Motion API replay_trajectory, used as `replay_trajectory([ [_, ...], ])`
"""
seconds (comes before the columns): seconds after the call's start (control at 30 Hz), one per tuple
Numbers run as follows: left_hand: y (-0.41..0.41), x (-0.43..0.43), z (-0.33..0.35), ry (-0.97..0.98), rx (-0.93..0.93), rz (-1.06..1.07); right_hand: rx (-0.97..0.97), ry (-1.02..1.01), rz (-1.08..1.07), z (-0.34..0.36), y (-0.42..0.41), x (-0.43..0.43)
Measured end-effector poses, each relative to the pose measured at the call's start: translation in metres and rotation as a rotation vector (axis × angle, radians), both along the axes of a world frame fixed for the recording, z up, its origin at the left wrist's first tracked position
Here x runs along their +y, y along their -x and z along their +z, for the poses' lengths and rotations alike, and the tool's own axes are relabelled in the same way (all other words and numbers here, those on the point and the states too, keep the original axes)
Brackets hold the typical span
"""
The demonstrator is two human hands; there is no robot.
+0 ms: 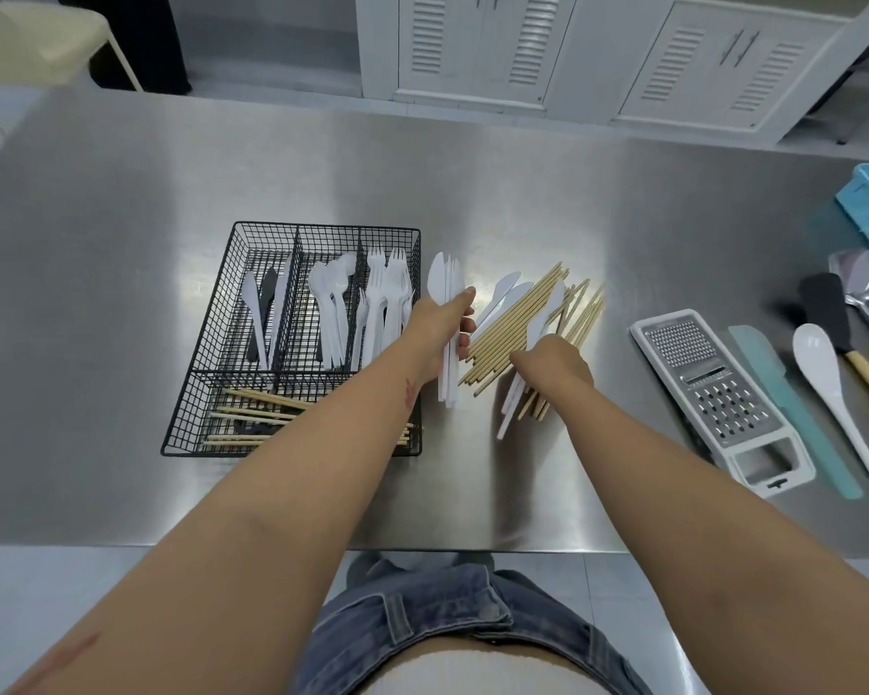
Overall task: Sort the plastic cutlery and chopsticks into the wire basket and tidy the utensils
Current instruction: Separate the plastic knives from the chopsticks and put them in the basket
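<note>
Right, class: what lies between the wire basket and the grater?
Head view: white plastic knives gripped in the left hand, then a chopstick pile mixed with knives beneath the right hand.

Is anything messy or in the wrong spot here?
Yes. Right of the wire basket, white knives lie jumbled among loose chopsticks on the table. In the basket's near compartment, something black lies among the sorted chopsticks; I cannot tell what. The left hand grips a bundle of knives.

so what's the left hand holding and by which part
A bundle of white plastic knives, gripped by the left hand around mid-length, blades pointing away from the person.
</note>
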State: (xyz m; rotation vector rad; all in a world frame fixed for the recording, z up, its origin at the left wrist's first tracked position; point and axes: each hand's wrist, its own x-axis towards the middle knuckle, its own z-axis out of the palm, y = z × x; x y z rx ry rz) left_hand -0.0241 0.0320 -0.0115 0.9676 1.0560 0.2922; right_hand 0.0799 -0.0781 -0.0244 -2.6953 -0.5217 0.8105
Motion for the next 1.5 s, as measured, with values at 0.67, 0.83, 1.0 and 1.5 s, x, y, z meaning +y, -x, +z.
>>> replay_trajectory([
  [0.67, -0.011, -0.001, -0.004, -0.031, 0.030, 0.026, -0.123, -0.107, 0.216, 0.011, -0.004, -0.008],
  [0.83, -0.020, -0.005, -0.002, -0.043, 0.015, -0.004, -0.143, -0.097, 0.485, 0.033, 0.003, 0.000],
  [1.0, -0.025, -0.008, -0.002, -0.030, -0.055, 0.074, -0.161, -0.079, 0.596, 0.039, 0.008, -0.002],
  [1.5, -0.024, -0.015, 0.002, 0.070, -0.133, 0.125, -0.012, -0.330, 0.348, 0.033, -0.007, -0.020],
])
